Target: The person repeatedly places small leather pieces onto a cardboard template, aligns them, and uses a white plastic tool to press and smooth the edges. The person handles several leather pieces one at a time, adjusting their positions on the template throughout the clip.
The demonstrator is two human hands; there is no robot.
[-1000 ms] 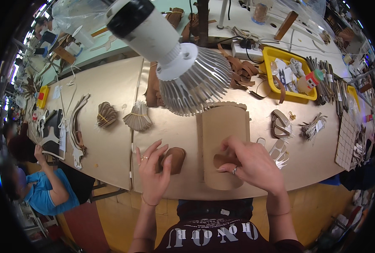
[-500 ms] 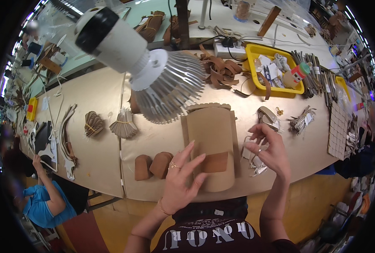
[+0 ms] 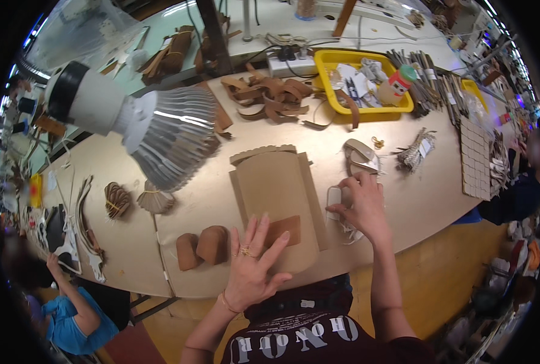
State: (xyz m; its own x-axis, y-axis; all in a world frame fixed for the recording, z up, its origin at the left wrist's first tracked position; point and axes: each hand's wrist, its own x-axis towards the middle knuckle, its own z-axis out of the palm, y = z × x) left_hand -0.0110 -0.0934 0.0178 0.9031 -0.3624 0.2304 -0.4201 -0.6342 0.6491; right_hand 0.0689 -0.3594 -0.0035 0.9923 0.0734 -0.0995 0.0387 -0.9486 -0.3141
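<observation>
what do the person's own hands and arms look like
The ungloved left hand wears golden ring jewellery and a thin golden bracelet at the wrist. The right hand is ungloved too. Both forearms are bare; a dark maroon sleeve shows on the right.

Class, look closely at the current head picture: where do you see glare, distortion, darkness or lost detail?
Head view: glare streaks the finned lamp, and a pale sheen brightens the tabletop; head view: the tabletop's near edge bows and the corners go black; head view: the left hand and right hand read clearly, but clutter near the rim is hard to make out.
</observation>
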